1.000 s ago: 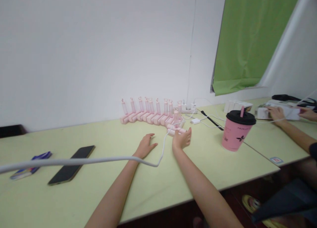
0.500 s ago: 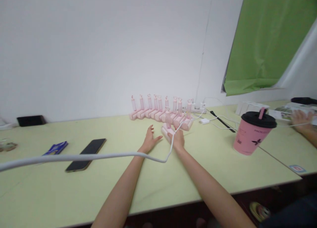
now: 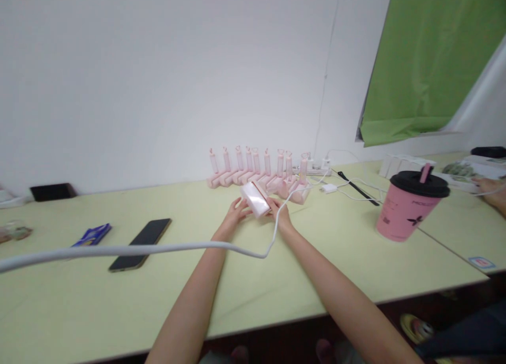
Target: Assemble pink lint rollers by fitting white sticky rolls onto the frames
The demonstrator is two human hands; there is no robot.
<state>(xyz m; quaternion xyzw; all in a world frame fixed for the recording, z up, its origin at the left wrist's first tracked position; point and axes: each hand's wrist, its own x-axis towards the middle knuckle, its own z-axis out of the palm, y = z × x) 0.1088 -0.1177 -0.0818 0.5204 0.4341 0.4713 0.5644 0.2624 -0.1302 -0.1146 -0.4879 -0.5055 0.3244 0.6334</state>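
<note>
A pink T-shaped tool with a wide, glossy head is tilted above the table, its shiny face toward me. My right hand grips it from the right side, thumb and fingers at its edge. On the other side, my left hand has its fingers curled against the lower left edge of the head. The tool's handle is hidden behind the head. Just behind stands a row of several similar pink tools, heads down, their clear handles upright with loops on top.
A white cable crosses close before the camera. To the left lie a phone and a blue packet. On the right are a pink cup, a black strap, a charger and another person's hand.
The pink tool has been lifted off the table and turned so its head faces me. My left hand, which was apart from it, has come to its left edge.
</note>
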